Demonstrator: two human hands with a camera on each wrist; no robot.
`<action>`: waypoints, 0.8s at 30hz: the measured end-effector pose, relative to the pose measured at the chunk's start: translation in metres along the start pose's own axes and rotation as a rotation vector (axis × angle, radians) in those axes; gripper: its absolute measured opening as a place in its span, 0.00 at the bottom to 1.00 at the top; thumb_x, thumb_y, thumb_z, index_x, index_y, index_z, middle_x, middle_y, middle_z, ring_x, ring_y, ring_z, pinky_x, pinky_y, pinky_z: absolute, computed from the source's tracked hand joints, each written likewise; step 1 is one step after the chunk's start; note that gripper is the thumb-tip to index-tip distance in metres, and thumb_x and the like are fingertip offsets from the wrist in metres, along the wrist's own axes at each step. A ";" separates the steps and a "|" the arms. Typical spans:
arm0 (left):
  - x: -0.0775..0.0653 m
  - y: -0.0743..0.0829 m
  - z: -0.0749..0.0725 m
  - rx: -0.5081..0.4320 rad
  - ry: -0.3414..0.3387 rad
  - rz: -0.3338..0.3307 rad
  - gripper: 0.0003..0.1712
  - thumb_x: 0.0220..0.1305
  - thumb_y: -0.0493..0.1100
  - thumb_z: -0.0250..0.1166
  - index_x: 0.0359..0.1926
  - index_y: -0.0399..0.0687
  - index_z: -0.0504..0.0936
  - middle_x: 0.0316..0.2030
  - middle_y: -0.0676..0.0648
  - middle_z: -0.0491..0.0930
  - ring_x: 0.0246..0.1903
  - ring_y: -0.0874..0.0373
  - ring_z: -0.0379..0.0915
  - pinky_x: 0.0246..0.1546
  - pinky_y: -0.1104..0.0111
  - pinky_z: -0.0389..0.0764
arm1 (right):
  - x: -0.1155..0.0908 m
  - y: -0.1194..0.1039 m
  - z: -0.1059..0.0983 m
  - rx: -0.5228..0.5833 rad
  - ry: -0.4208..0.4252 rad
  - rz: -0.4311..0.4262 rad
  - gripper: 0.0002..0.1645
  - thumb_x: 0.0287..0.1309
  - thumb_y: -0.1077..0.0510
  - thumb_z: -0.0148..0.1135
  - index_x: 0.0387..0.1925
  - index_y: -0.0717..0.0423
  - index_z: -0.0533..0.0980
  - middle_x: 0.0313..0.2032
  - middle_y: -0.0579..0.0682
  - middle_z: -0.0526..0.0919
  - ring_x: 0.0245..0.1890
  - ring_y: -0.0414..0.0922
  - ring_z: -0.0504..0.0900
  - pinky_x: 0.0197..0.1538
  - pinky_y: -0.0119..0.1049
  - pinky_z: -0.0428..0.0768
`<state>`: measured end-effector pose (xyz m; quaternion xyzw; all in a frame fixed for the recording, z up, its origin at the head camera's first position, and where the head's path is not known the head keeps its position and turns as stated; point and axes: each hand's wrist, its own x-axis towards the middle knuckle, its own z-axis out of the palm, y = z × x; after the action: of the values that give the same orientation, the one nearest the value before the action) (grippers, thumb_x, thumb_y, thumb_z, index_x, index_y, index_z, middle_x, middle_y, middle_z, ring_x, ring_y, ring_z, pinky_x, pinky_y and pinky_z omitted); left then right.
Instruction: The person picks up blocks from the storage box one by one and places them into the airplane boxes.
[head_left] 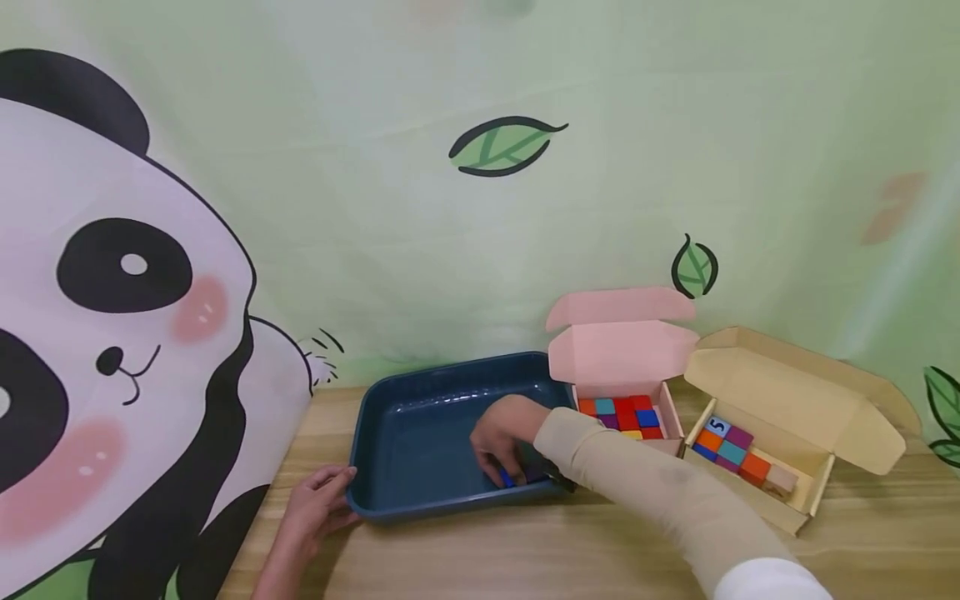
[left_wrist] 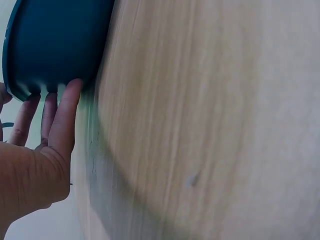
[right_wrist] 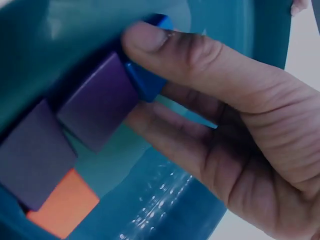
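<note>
The right hand (head_left: 504, 433) reaches into the front right part of a dark blue tray (head_left: 420, 450). Between its thumb and fingers it pinches a blue block (right_wrist: 146, 82). Right beside that lies a purple block (right_wrist: 100, 102) on the tray floor, followed by a dark purple-grey block (right_wrist: 35, 155) and an orange block (right_wrist: 65, 205). The left hand (head_left: 311, 508) holds the tray's front left corner, thumb at the rim. Its fingers (left_wrist: 65, 117) meet the outer wall in the left wrist view.
Right of the tray stands an open pink box (head_left: 671, 408) packed with colored blocks. Farther right, an open tan cardboard box (head_left: 821, 487) holds several blocks, one marked 5. Behind the wooden table (head_left: 465, 558) hangs a green backdrop with a printed panda.
</note>
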<state>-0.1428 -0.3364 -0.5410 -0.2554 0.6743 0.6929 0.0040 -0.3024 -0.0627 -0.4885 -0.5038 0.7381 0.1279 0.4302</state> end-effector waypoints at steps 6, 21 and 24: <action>-0.001 0.001 0.003 0.004 0.038 -0.001 0.08 0.55 0.46 0.69 0.33 0.50 0.82 0.31 0.49 0.82 0.28 0.52 0.82 0.29 0.55 0.83 | -0.003 -0.006 -0.001 0.006 0.003 0.044 0.14 0.35 0.63 0.79 0.24 0.41 0.85 0.29 0.35 0.83 0.25 0.35 0.74 0.32 0.30 0.76; -0.001 0.001 0.007 0.009 0.031 0.000 0.08 0.57 0.46 0.69 0.34 0.48 0.82 0.31 0.49 0.82 0.28 0.53 0.82 0.29 0.56 0.83 | -0.054 0.020 0.019 -0.023 0.524 -0.171 0.16 0.51 0.61 0.70 0.42 0.42 0.81 0.40 0.37 0.81 0.39 0.36 0.76 0.41 0.25 0.76; -0.002 0.003 0.004 0.020 0.034 -0.002 0.09 0.57 0.46 0.69 0.35 0.47 0.82 0.32 0.48 0.81 0.28 0.52 0.82 0.30 0.56 0.83 | -0.068 0.026 0.027 -0.017 0.677 -0.169 0.15 0.53 0.59 0.69 0.44 0.44 0.81 0.43 0.39 0.82 0.43 0.37 0.77 0.47 0.27 0.76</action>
<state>-0.1436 -0.3323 -0.5376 -0.2677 0.6808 0.6818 -0.0045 -0.3025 0.0093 -0.4595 -0.5804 0.7936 -0.0763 0.1655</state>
